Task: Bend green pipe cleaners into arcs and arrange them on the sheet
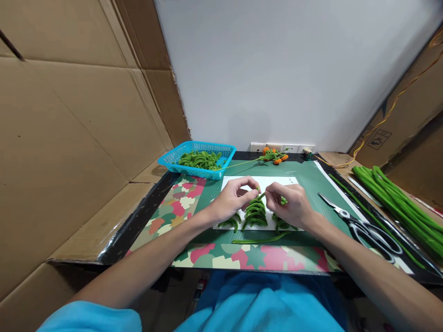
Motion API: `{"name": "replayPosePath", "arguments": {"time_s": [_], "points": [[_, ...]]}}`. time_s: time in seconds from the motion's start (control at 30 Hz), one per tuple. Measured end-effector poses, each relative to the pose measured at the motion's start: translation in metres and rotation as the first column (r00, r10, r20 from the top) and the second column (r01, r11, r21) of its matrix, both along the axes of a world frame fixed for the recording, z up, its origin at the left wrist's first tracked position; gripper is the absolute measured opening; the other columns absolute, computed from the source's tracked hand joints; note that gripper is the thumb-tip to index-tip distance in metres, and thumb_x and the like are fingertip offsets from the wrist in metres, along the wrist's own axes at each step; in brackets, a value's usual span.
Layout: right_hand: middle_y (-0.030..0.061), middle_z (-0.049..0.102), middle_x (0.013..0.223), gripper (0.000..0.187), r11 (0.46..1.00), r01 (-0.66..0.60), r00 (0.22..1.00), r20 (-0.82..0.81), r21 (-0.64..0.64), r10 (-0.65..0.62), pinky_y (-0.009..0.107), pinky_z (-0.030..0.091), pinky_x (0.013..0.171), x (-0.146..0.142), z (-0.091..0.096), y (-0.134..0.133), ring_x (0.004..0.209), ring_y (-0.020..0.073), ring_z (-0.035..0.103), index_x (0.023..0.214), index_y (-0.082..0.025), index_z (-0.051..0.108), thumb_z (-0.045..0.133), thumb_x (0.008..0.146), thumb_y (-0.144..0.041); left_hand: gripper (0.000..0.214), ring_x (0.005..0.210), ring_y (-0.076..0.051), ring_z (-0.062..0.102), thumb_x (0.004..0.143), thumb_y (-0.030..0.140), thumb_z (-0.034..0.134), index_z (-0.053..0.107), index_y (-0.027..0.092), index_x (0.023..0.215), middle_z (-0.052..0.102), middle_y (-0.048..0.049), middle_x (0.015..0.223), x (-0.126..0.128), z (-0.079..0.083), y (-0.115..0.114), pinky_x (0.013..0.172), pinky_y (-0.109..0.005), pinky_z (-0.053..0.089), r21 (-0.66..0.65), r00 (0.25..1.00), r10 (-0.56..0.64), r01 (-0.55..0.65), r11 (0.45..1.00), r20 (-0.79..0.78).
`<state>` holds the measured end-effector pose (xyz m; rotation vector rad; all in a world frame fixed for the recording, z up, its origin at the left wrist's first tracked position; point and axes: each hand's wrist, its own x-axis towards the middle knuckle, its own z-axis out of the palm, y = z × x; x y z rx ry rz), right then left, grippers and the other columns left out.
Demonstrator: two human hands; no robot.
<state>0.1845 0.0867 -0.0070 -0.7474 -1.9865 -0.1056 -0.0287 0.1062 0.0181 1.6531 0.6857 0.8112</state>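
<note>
My left hand (234,199) and my right hand (290,205) meet over a white sheet (277,183) on the table. Both pinch the top of a green pipe-cleaner piece (256,212) bent into stacked loops. The fingers of each hand are closed on its upper end. More bent green pieces (231,223) lie on the sheet beside and under my hands. One straight green pipe cleaner (259,240) lies along the sheet's near edge.
A blue basket (173,157) with bent green pieces stands at the back left. A small orange-and-green flower sprig (275,156) lies at the back. Scissors (367,229) and a bundle of long green pipe cleaners (401,205) lie to the right. Cardboard walls stand on both sides.
</note>
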Motion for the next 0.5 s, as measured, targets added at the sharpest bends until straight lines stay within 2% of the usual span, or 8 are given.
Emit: {"name": "replayPosePath", "arguments": {"time_s": [0.1, 0.17, 0.3, 0.5], "points": [[-0.0078, 0.054, 0.056, 0.016, 1.000, -0.024, 1.000, -0.012, -0.009, 0.024, 0.020, 0.037, 0.049, 0.0003, 0.0002, -0.0001, 0.045, 0.0075, 0.046, 0.080, -0.023, 0.057, 0.058, 0.089, -0.010, 0.031, 0.054, -0.005, 0.047, 0.095, 0.045, 0.074, 0.065, 0.017, 0.106, 0.059, 0.0039, 0.075, -0.0004, 0.0025, -0.0030, 0.050, -0.018, 0.036, 0.019, 0.994, -0.083, 0.085, 0.996, -0.067], [-0.0074, 0.054, 0.056, 0.016, 1.000, -0.024, 0.999, -0.030, -0.014, 0.024, 0.020, 0.037, 0.049, 0.0003, 0.0001, -0.0002, 0.045, 0.0075, 0.047, 0.080, -0.023, 0.057, 0.059, 0.091, -0.011, 0.031, 0.055, -0.006, 0.049, 0.095, 0.045, 0.074, 0.066, 0.016, 0.106, 0.061, 0.0026, 0.078, 0.0002, 0.0037, -0.0047, 0.050, -0.018, 0.038, 0.021, 0.993, -0.094, 0.095, 0.995, -0.065], [-0.0071, 0.055, 0.056, 0.017, 1.000, -0.005, 0.997, -0.072, -0.012, 0.004, 0.019, 0.038, 0.049, -0.0011, 0.0016, -0.0014, 0.046, 0.0076, 0.047, 0.079, -0.022, 0.057, 0.059, 0.092, -0.012, 0.035, 0.053, -0.007, 0.056, 0.095, 0.049, 0.073, 0.067, 0.015, 0.101, 0.066, -0.0002, 0.084, 0.0012, 0.0035, -0.0039, 0.046, -0.019, 0.040, 0.005, 0.999, -0.028, 0.028, 1.000, -0.019], [-0.0080, 0.053, 0.057, 0.018, 0.999, -0.042, 0.997, -0.065, -0.004, 0.042, 0.018, 0.039, 0.050, -0.0028, 0.0041, -0.0030, 0.047, 0.0069, 0.045, 0.077, -0.022, 0.057, 0.058, 0.086, -0.007, 0.038, 0.044, -0.007, 0.057, 0.094, 0.051, 0.072, 0.063, 0.014, 0.096, 0.070, -0.0008, 0.078, 0.0023, 0.0055, -0.0033, 0.038, -0.017, 0.038, -0.019, 0.999, 0.019, -0.018, 1.000, 0.039]]}}
